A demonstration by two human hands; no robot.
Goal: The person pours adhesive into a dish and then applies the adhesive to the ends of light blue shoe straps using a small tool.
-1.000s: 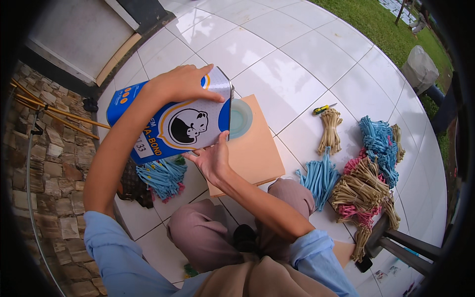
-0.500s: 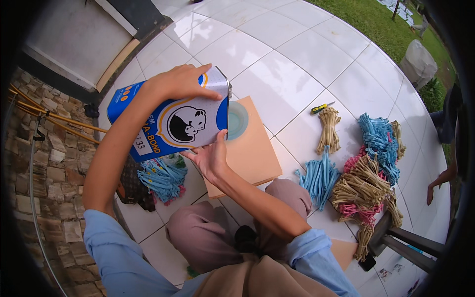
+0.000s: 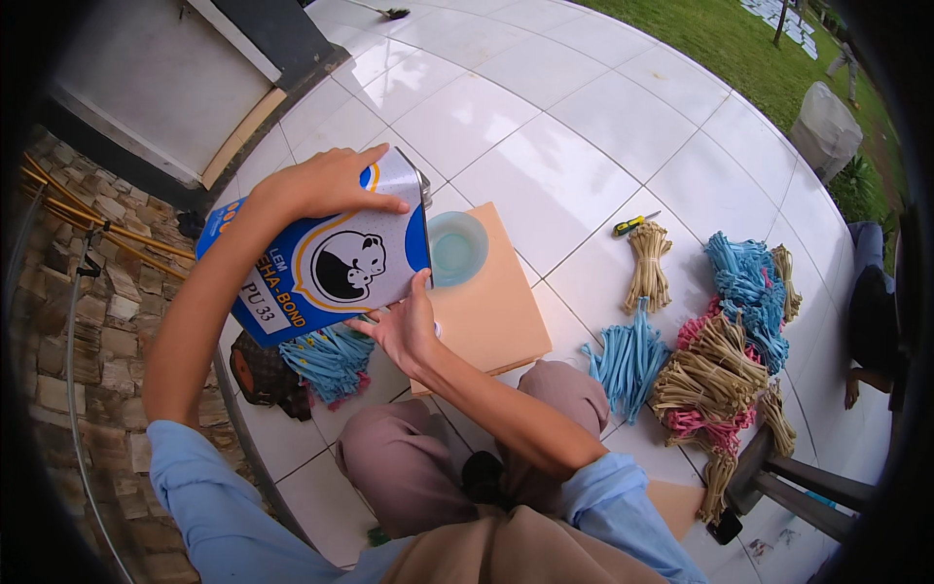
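Observation:
A rectangular blue-and-white metal can [image 3: 321, 263] with a bear picture is tilted in the air between my hands. My left hand [image 3: 336, 185] grips its upper side, fingers and thumb spread over the edge. Against its lower right corner, my right hand [image 3: 404, 326] has its thumb on the edge and its fingers partly hidden beneath. A small cap or spout [image 3: 425, 190] shows at the can's right end. Just right of the can, a translucent bluish bowl [image 3: 457, 263] stands on a tan board [image 3: 506, 326].
Blue cord bundles [image 3: 628, 365] and beige bundles [image 3: 710, 365] lie at right near a screwdriver [image 3: 634, 224]. More blue cords [image 3: 331, 365] and a brown bag [image 3: 258, 375] sit left of my knees. A dark stool [image 3: 778, 477] stands lower right; another person's hand [image 3: 854, 389] shows far right.
The can has moved left and slightly down with both hands still on it. More of the bowl shows now. The view has shifted slightly.

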